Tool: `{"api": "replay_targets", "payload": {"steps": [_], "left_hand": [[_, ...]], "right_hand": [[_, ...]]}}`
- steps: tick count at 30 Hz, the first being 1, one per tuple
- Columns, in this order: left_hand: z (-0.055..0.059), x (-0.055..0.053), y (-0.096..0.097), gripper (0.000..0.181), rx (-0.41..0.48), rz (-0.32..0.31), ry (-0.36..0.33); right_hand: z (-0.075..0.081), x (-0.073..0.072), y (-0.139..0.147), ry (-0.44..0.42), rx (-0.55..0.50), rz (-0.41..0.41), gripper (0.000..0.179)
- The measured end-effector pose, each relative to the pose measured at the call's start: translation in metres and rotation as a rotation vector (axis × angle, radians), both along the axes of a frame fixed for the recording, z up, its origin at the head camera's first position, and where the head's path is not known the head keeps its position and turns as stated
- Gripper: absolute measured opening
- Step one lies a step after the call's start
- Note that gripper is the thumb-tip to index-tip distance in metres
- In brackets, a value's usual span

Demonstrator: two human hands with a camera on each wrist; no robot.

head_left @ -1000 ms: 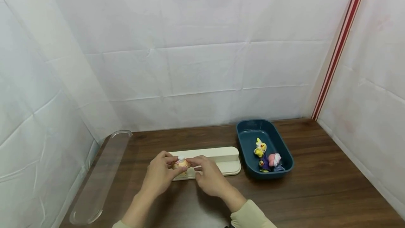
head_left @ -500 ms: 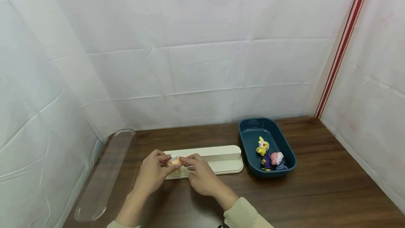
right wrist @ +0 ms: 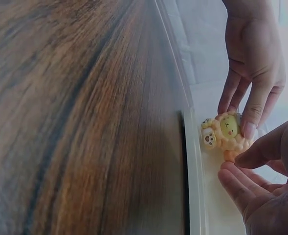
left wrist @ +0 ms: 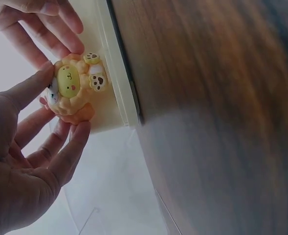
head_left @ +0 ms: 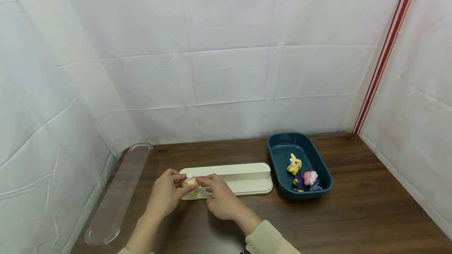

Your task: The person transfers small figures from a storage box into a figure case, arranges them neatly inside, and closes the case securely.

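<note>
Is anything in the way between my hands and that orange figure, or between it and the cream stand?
Nothing visible: your left hand holds the orange figure, your right hand is at its side, and the cream stand lies directly beneath.

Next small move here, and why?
I'd probably settle the figure squarely on the stand before letting go. The left hand pinches it at the stand's left end, the right hand touches its side, and its feet face the front, but I can't tell whether it's fully seated.
</note>
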State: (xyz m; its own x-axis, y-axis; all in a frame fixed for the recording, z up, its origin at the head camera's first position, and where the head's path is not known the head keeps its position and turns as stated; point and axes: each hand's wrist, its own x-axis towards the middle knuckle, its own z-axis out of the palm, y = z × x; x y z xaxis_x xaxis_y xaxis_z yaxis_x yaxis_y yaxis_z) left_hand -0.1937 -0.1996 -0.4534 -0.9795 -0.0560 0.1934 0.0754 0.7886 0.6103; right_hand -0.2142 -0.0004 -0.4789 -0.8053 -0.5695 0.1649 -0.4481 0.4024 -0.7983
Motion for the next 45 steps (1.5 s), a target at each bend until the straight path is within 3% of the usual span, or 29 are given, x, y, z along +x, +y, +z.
{"api": "replay_targets", "payload": {"steps": [19,36,45], "left_hand": [[0.005,0.001,0.001,0.044,-0.008,0.02,-0.033],[0.009,0.0,0.002,0.041,-0.005,0.005,0.015],[0.014,-0.003,0.008,0.041,-0.003,-0.009,0.063]], "right_hand": [[-0.004,-0.004,-0.002,0.007,0.033,-0.003,0.065],[0.001,-0.004,0.003,-0.011,0.042,-0.025,0.061],[0.008,-0.003,0.009,0.025,0.031,-0.05,0.055]]}}
